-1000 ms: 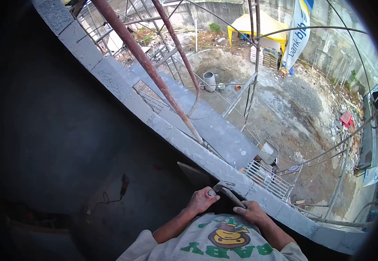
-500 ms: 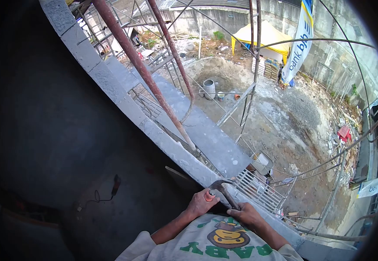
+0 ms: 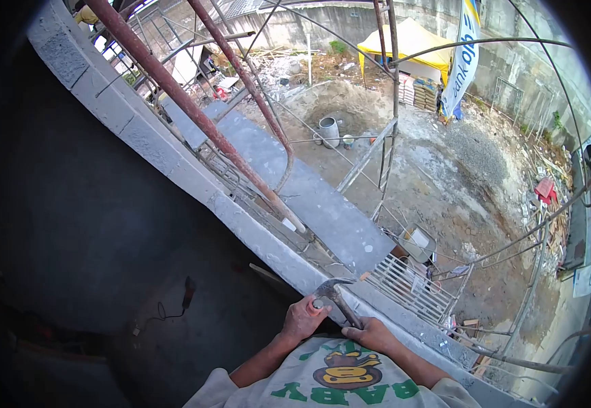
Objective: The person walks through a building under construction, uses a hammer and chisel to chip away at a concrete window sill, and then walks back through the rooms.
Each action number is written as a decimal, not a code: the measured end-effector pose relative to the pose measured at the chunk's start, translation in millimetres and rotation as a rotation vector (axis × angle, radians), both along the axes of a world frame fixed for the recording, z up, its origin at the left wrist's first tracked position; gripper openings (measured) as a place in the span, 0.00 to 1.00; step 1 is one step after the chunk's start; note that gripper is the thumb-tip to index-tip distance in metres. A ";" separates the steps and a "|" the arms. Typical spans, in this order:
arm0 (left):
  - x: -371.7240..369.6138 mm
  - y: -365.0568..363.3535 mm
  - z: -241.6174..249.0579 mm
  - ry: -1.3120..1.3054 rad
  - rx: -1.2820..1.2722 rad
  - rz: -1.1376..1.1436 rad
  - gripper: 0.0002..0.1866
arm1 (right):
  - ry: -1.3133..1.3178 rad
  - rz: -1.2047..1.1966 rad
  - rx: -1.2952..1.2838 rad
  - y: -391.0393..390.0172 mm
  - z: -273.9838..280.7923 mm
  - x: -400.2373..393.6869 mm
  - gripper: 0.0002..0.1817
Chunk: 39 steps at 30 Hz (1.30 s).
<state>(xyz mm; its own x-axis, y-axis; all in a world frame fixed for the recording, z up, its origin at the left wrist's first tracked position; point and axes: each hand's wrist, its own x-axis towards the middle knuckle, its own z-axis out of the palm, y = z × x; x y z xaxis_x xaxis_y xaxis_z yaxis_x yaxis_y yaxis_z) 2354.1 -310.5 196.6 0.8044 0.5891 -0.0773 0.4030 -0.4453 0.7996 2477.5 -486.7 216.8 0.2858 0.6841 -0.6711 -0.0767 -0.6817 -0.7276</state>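
My right hand point(image 3: 375, 335) is closed round the handle of a claw hammer point(image 3: 347, 307), whose dark head lies over the top of the concrete wall point(image 3: 268, 246). My left hand point(image 3: 298, 321) is wrapped round a chisel point(image 3: 318, 304); only its round grey butt shows above the fist, and the rest is hidden. The hammer head is right beside that butt. Both hands are close to my body, at the inner edge of the wall.
Beyond the wall are a grey scaffold plank point(image 3: 309, 197), a slatted metal platform point(image 3: 408, 289) and rusty poles point(image 3: 193, 109), high over a sandy yard. On the dark floor inside lies a corded power tool point(image 3: 188, 292). A yellow tent point(image 3: 404, 44) stands far below.
My view has shifted slightly, so the wall and both hands sit a little further left. Both hands keep their grip, with the hammer head still near the chisel.
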 end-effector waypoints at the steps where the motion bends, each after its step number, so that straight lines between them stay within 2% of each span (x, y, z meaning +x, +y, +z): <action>1: -0.1 -0.5 1.9 0.025 0.023 0.003 0.19 | 0.001 0.004 0.013 -0.3 -2.1 0.0 0.24; 11: 1.7 -10.5 -8.9 0.001 0.083 0.097 0.18 | 0.067 0.009 0.007 0.6 0.4 3.6 0.24; 18: 2.7 -10.7 -2.0 0.061 0.129 0.062 0.17 | 0.076 -0.004 0.015 -0.3 0.4 5.0 0.24; 23: 2.1 -12.3 -9.0 0.001 0.208 0.069 0.17 | 0.073 0.006 0.032 -1.1 -3.8 4.6 0.27; 39: 1.5 -12.6 -14.2 -0.045 0.171 0.083 0.17 | 0.114 -0.001 0.037 -1.3 -7.8 5.1 0.26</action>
